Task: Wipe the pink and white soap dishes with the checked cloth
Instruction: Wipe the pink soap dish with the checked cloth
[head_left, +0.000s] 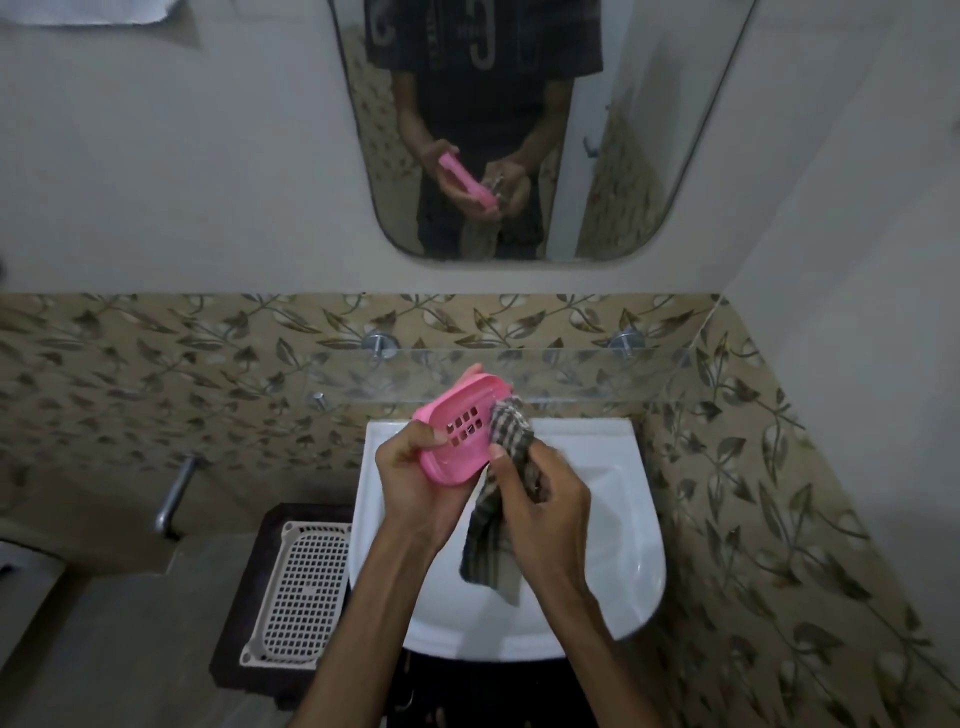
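Pink soap dish held over the white basin, at centre frame, checked cloth pressed to its right end.

Gripped in the left hand, fingers closed around the lower-left edge, thumb on the slotted inner face. Long axis running from lower left to upper right, far end pointing toward the glass shelf; hollow side tilted up toward the camera. Cloth bunched in the right hand, fingers closed on it, thumb pinning it against the rim; loose tail hanging down into the basin. White perforated tray on a dark stand at lower left. Mirror at upper centre repeating both hands, dish and cloth. White soap dish not made out.
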